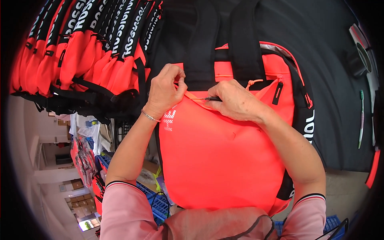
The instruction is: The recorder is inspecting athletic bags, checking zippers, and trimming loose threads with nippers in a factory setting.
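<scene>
A bright coral-red backpack (220, 160) with black side panels lies in front of me, its black shoulder straps (246, 38) stretching away toward the far side. My left hand (166, 88) pinches the edge of its pocket opening at the upper left. In my right hand (240, 102) is a slim black tool with a thin pointed tip (212, 99), and I cannot make out its exact kind. Its tip points left, at the orange inner edge (195, 98) of the opening. To the right of that hand hangs a black zipper pull (277, 93).
Several similar red and black backpacks (96, 60) stand packed in a row at the far left. On the black-covered table (328, 132) at right are a toothbrush (361, 120) and a dark cylindrical container (360, 60). Blue crates (158, 204) sit below the table's edge.
</scene>
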`<move>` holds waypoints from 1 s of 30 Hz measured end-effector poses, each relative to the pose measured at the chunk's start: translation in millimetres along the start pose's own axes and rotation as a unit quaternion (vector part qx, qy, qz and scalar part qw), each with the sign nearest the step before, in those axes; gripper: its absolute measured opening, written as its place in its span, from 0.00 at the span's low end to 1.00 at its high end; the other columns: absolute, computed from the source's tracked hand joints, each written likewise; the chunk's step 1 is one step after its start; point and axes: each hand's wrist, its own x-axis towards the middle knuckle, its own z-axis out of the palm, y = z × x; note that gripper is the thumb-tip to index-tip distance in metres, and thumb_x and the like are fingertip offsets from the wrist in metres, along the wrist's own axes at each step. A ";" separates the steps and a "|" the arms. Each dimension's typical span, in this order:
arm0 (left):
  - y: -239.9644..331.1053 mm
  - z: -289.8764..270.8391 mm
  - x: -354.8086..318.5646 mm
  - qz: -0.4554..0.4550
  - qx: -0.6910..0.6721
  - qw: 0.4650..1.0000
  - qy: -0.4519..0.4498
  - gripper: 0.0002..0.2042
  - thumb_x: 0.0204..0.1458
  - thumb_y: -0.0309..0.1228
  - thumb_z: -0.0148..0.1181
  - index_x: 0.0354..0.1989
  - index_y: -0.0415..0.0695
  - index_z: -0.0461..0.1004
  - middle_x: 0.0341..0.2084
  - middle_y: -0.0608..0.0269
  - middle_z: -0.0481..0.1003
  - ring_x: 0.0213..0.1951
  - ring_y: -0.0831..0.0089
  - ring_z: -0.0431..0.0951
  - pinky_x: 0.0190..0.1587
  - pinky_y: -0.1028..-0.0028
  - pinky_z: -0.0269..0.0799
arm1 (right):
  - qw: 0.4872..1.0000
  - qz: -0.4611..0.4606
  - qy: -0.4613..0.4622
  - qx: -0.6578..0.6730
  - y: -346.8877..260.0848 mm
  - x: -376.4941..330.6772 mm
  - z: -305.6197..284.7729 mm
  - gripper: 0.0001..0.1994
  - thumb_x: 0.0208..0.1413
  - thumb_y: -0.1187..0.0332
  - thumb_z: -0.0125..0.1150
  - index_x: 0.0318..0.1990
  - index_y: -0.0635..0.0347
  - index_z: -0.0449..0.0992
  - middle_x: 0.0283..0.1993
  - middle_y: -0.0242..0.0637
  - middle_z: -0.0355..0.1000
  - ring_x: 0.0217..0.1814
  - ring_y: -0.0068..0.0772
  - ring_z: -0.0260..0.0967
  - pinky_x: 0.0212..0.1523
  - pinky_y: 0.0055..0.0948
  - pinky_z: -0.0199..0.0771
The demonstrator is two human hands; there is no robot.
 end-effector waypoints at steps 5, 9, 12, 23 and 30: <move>2.1 -3.1 -0.4 0.028 -0.049 0.998 -0.002 0.09 0.45 0.19 0.65 0.36 0.38 0.78 0.33 0.56 0.78 0.36 0.62 0.80 0.40 0.71 0.76 | 1.000 0.004 -0.004 0.001 0.0 1.0 -0.8 0.10 0.54 0.73 0.63 0.29 0.76 0.76 0.22 0.59 0.68 0.25 0.53 0.70 0.31 0.43 0.69; -2.5 -2.2 -2.0 0.061 -0.019 0.997 -0.039 0.11 0.44 0.22 0.69 0.38 0.40 0.82 0.36 0.56 0.81 0.38 0.63 0.80 0.43 0.71 0.77 | 1.000 0.006 -0.003 0.001 1.3 1.8 -0.2 0.10 0.52 0.73 0.62 0.28 0.75 0.77 0.22 0.60 0.70 0.29 0.57 0.74 0.34 0.46 0.73; 1.7 4.0 -4.0 0.062 -0.001 0.998 -0.011 0.09 0.44 0.21 0.68 0.36 0.40 0.81 0.33 0.57 0.79 0.36 0.63 0.79 0.42 0.70 0.76 | 1.000 0.011 -0.004 -0.010 -1.5 1.8 -2.1 0.10 0.53 0.73 0.63 0.29 0.75 0.76 0.21 0.57 0.69 0.25 0.52 0.69 0.31 0.42 0.70; 21.5 18.6 -16.5 0.059 0.284 0.955 0.057 0.07 0.50 0.22 0.61 0.36 0.38 0.71 0.42 0.59 0.71 0.48 0.58 0.73 0.52 0.60 0.68 | 0.999 0.029 0.007 -0.021 1.5 -0.2 -2.9 0.11 0.54 0.71 0.61 0.29 0.74 0.77 0.29 0.61 0.73 0.36 0.59 0.74 0.38 0.48 0.74; 11.3 23.6 -21.9 -0.078 0.046 0.993 0.070 0.06 0.52 0.21 0.61 0.35 0.38 0.71 0.43 0.52 0.70 0.46 0.52 0.75 0.44 0.60 0.74 | 0.988 0.046 0.123 -0.082 -3.0 -1.1 1.8 0.15 0.59 0.62 0.63 0.43 0.68 0.75 0.30 0.48 0.75 0.37 0.48 0.75 0.42 0.42 0.74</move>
